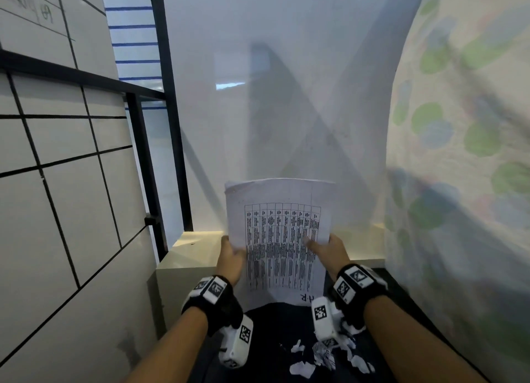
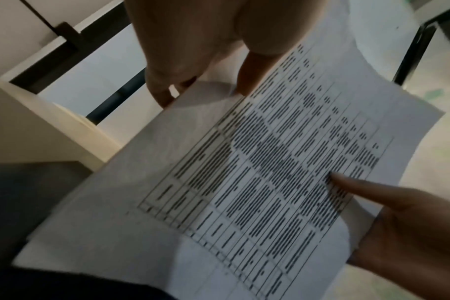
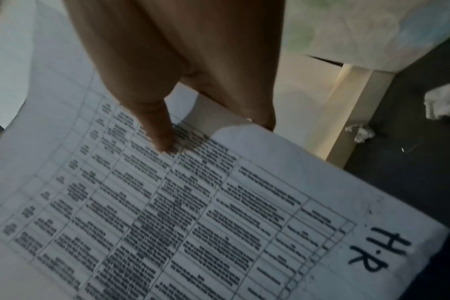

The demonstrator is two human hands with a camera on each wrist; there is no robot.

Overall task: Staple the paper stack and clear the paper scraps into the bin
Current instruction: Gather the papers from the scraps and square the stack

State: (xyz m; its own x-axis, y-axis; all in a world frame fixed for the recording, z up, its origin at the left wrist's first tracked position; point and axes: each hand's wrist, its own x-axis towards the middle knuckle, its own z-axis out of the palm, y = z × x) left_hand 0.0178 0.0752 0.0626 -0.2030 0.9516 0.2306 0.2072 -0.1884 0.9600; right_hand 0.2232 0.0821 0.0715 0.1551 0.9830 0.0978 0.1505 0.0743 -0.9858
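A white paper stack (image 1: 279, 233) printed with a dense table and hand-marked "H·R" stands nearly upright, lifted above the dark surface (image 1: 269, 339). My left hand (image 1: 231, 256) grips its left edge, thumb on the front, as the left wrist view shows (image 2: 206, 77). My right hand (image 1: 327, 250) pinches the right edge, its thumb pressed on the printed table (image 3: 164, 140). Several crumpled white paper scraps (image 1: 324, 354) lie on the dark surface below my right wrist; more scraps (image 3: 442, 103) show in the right wrist view. No stapler or bin is visible.
A cream ledge (image 1: 192, 256) runs behind the papers, with frosted glass (image 1: 286, 96) above it. A black-framed whiteboard with grid lines (image 1: 63, 182) stands at the left. A floral-patterned cloth (image 1: 464, 153) hangs at the right.
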